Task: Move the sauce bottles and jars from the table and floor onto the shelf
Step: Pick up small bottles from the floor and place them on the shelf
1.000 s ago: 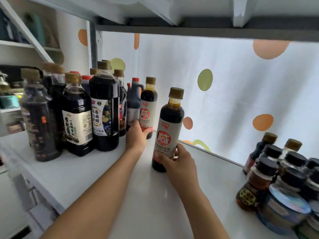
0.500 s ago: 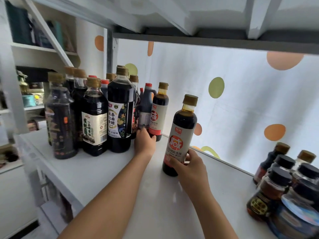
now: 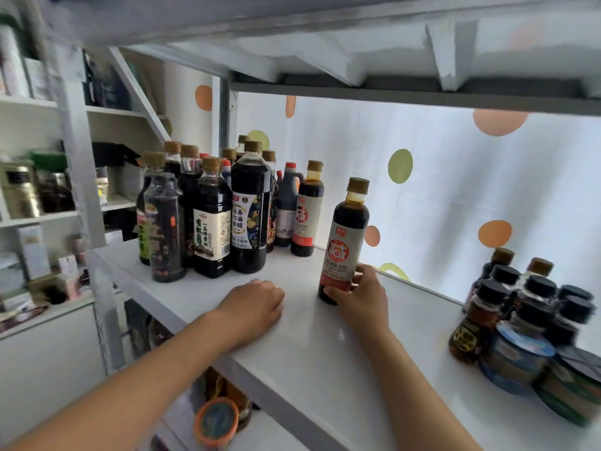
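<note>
Nearest, an orange-rimmed jar [image 3: 216, 421] sits on the lower level, under the front edge of the white shelf [image 3: 312, 346]. Both forearms reach in over that edge. The left hand [image 3: 253, 307] rests knuckles-up on the bare shelf board with its fingers loosely curled and nothing in its grip. The right hand [image 3: 364, 296] has its grip around the base of a soy sauce bottle [image 3: 344, 242], thumb on the left side and fingers wrapped round the right; the bottle stands on the shelf, leaning slightly to the right, its tan cap uppermost and a red-and-grey label facing the camera. To the far right, a cluster of small black-capped jars and bottles [image 3: 533, 314] crowds the shelf, well apart from the held bottle. Farther back on the left stands a group of tall dark bottles [image 3: 214, 209], packed close together, and a matching soy bottle [image 3: 307, 209] stands at that group's right end. Behind everything hangs a white curtain with orange and green dots [image 3: 439, 177].
</note>
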